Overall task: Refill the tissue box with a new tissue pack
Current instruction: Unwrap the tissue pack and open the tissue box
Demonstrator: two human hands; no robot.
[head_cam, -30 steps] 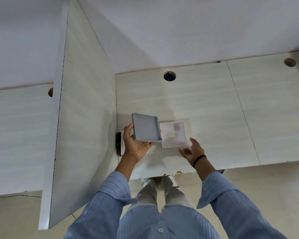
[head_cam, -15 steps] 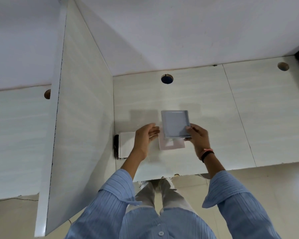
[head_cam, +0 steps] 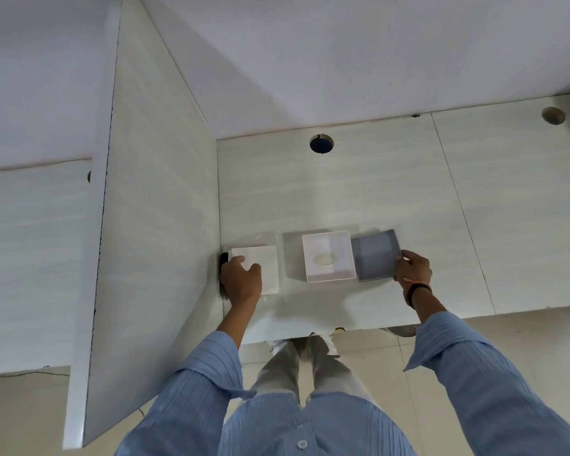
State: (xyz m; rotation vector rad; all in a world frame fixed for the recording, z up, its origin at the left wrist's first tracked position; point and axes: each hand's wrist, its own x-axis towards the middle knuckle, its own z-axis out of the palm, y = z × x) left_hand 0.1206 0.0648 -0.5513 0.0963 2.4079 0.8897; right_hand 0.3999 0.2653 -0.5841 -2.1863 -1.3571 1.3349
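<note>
A white tissue box shell [head_cam: 313, 255] with an oval slot lies open side up on the pale desk [head_cam: 343, 199]. Its grey base panel [head_cam: 374, 255] lies flat just right of it, touching it. My right hand [head_cam: 412, 268] pinches the panel's right edge. A white tissue pack [head_cam: 265, 263] in clear wrap lies at the left, by the partition. My left hand [head_cam: 241, 281] is on the pack's near-left corner, fingers curled over its top.
A tall partition [head_cam: 155, 225] walls the desk on the left. A small black object [head_cam: 223, 258] sits between it and the pack. Cable holes [head_cam: 321, 143] [head_cam: 553, 115] lie near the back wall. The desk's front edge [head_cam: 359, 327] runs close below my hands.
The grey panel passed from my left hand to my right and now lies right of the white shell. My left hand moved left onto the tissue pack.
</note>
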